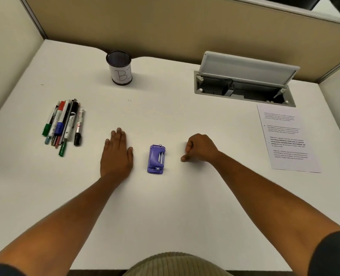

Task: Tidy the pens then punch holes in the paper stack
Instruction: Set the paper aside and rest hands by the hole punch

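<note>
Several pens and markers lie bunched side by side on the white desk at the left. A black mesh pen cup with a paper label marked B stands upright at the back, with nothing showing above its rim. A small purple hole punch sits in the middle between my hands. A printed paper stack lies at the right. My left hand rests flat on the desk, fingers together, just left of the punch. My right hand rests right of the punch, fingers curled into a loose fist, holding nothing.
An open grey cable hatch with its lid tilted up is set into the desk at the back right, just behind the paper. Beige partition walls close off the back and both sides.
</note>
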Action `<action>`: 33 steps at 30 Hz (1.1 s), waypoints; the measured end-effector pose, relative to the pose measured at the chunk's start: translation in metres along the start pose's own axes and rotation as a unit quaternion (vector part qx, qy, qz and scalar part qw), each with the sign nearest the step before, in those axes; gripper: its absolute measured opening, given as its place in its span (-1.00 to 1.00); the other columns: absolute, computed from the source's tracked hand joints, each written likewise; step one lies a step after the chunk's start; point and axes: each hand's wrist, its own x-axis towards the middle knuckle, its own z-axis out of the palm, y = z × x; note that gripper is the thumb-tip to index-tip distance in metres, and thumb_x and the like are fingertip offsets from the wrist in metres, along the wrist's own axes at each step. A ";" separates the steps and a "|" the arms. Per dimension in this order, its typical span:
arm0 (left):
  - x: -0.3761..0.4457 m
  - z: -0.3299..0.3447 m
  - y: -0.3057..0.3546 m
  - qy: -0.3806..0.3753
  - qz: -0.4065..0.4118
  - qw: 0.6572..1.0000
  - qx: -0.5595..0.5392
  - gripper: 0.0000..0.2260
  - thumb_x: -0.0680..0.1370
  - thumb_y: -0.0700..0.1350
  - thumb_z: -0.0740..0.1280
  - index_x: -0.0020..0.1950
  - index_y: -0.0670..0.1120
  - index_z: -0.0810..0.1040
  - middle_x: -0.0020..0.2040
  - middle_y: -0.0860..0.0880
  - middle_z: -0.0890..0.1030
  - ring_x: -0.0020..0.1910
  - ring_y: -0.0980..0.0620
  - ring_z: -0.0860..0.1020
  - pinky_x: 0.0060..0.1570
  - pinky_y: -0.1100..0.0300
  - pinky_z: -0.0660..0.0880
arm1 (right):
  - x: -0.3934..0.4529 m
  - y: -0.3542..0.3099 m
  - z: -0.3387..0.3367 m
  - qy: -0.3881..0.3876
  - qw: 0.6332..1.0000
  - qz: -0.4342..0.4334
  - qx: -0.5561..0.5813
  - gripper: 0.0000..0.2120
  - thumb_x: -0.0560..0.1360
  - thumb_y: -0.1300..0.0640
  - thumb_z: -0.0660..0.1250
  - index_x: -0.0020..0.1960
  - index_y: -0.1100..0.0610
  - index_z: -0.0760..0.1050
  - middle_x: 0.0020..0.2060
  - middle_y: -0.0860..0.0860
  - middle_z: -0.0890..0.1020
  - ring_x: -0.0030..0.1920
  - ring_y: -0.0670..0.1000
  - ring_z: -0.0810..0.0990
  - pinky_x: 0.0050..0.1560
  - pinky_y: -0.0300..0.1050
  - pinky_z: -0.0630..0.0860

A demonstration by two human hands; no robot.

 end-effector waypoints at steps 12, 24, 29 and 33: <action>-0.001 0.002 -0.001 0.005 0.006 1.000 -0.004 -0.41 0.63 0.01 -0.02 0.61 -0.23 0.13 0.64 -0.16 0.10 0.63 -0.13 0.05 0.60 -0.04 0.01 | 0.006 -0.019 -0.021 -0.066 0.997 0.027 0.041 -0.59 0.20 0.13 0.72 -0.13 0.22 0.57 -0.15 0.13 0.67 -0.19 0.11 0.64 -0.07 0.09 0.68; -0.001 0.005 -0.004 0.009 0.011 1.000 -0.011 -0.42 0.62 0.02 0.01 0.61 -0.21 0.15 0.64 -0.13 0.12 0.63 -0.11 0.07 0.60 -0.02 0.02 | 0.016 -0.013 -0.035 -0.063 0.929 0.066 0.359 -0.77 0.36 0.52 0.51 -0.14 0.28 0.55 -0.09 0.36 0.71 -0.12 0.28 0.73 -0.08 -0.01 0.72; 0.011 0.003 -0.014 -0.004 0.030 0.999 -0.021 -0.40 0.62 0.06 0.04 0.61 -0.20 0.14 0.64 -0.11 0.12 0.63 -0.08 0.04 0.60 0.00 0.01 | 0.031 -0.020 -0.037 -0.021 0.927 0.063 0.368 -0.77 0.36 0.50 0.53 -0.19 0.26 0.54 -0.16 0.33 0.69 -0.26 0.21 0.72 -0.09 0.02 0.71; 0.028 -0.001 -0.024 -0.009 0.054 0.998 -0.011 -0.38 0.63 0.11 0.04 0.62 -0.18 0.12 0.65 -0.10 0.11 0.64 -0.07 0.04 0.60 0.01 0.02 | 0.044 -0.018 -0.044 0.037 0.948 0.074 0.307 -0.73 0.30 0.32 0.66 -0.22 0.19 0.56 -0.18 0.24 0.71 -0.15 0.22 0.74 0.05 0.11 0.70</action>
